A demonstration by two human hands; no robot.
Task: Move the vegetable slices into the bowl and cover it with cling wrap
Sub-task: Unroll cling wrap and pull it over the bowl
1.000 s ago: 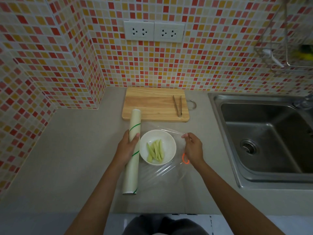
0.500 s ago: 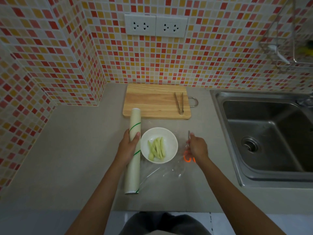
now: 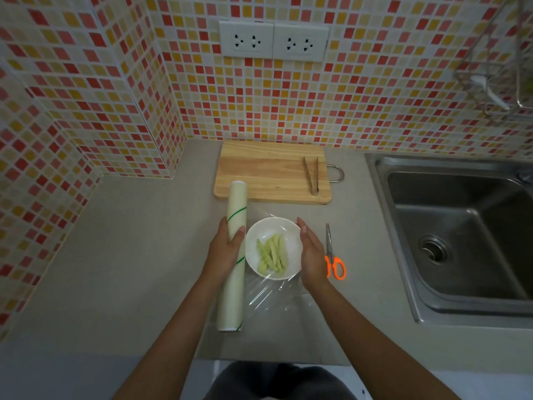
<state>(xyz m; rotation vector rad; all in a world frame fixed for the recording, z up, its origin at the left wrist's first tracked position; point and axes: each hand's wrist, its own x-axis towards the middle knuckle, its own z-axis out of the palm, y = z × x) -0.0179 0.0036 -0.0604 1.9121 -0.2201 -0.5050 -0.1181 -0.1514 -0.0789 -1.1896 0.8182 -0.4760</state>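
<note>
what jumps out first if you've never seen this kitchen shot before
The white bowl of green slices sits mid-counter under clear wrap, with the left hand gripping the roll beside it and the right hand pressed flat at its right rim. Orange scissors lie just right of that hand. Behind, tongs rest on a wooden board below the bright mosaic tiles.
</note>
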